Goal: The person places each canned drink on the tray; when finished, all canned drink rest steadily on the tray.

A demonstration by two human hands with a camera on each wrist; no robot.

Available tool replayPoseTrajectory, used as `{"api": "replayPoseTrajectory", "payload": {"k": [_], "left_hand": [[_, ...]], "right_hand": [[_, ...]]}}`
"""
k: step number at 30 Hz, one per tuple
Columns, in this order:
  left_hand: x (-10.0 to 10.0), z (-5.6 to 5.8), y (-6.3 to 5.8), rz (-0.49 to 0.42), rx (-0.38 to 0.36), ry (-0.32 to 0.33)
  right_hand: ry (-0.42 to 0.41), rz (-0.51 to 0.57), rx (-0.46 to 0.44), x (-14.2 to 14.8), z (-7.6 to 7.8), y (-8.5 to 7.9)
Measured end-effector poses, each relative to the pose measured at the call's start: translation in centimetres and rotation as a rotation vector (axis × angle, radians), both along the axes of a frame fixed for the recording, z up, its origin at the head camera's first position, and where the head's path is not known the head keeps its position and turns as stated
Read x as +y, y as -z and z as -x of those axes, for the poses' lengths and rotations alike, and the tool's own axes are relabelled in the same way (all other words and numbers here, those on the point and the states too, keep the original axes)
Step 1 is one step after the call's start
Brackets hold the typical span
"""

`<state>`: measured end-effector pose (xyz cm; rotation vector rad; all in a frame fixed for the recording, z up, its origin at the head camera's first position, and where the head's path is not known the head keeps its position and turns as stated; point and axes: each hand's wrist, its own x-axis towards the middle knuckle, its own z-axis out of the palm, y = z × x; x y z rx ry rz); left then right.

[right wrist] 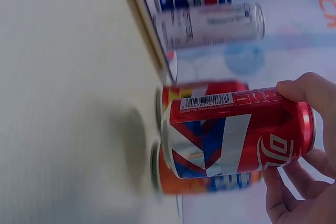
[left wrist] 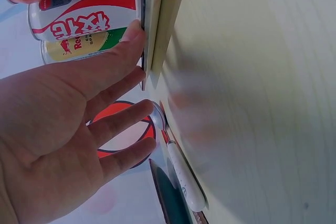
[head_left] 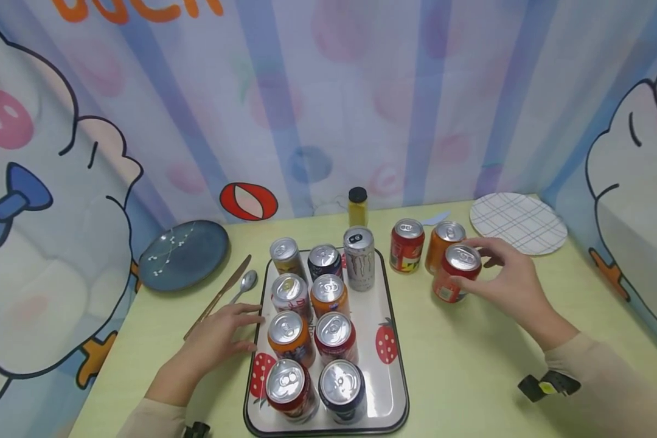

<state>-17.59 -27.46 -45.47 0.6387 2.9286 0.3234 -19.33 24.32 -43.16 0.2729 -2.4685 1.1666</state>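
Observation:
My right hand [head_left: 506, 277] grips a red cola can [head_left: 455, 277] near its top, thumb on one side and fingers round the other. In the right wrist view the cola can [right wrist: 236, 132] shows a barcode and blue and white stripes. Just behind it stand an orange can [head_left: 437, 246] and another red can [head_left: 407, 246]. My left hand [head_left: 219, 334] is at the left edge of the tray [head_left: 380, 389], its fingers loosely spread and holding nothing. In the left wrist view the thumb [left wrist: 134, 32] lies right at the tray's rim, beside a white can [left wrist: 86, 17].
Several cans stand in two columns on the tray, with a tall white can [head_left: 359, 261] at its back right. Left of it lie a knife [head_left: 219, 295], a spoon [head_left: 246, 283] and a dark plate [head_left: 183, 255]. Behind are a yellow bottle [head_left: 358, 210] and a checked round mat [head_left: 520, 222].

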Motion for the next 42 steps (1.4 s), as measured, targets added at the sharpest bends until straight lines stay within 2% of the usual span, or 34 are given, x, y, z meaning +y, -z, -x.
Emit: {"api": "replayPoseTrajectory", "payload": {"k": [4,12,21,26,33,38,42], "left_hand": [[-0.1,0.0,-0.2,0.006,0.000,0.001],[0.0,0.0,0.1,0.012,-0.007,-0.008],[0.2,0.1,0.3,0.004,0.000,0.008],[0.1,0.0,0.2,0.013,0.013,0.011],[0.2,0.0,0.0,0.007,0.010,0.010],[0.1,0.1,0.2,-0.002,0.009,0.015],[0.0,0.0,0.2,-0.001,0.012,0.020]], "right_hand": [[-0.095,0.021,0.040,-2.9,-0.2,-0.1],[-0.224,0.015,0.022,-8.2,-0.1,-0.3],[-0.283,-0.023,-0.024,-11.4,0.3,1.0],[-0.321,-0.029,-0.033,-12.1,0.4,1.8],[-0.370,-0.051,-0.021,-11.8,0.4,1.8],[-0.374,-0.036,-0.015,-9.7,0.5,1.4],[-0.334,-0.057,0.031,-7.2,1.1,1.0]]}}
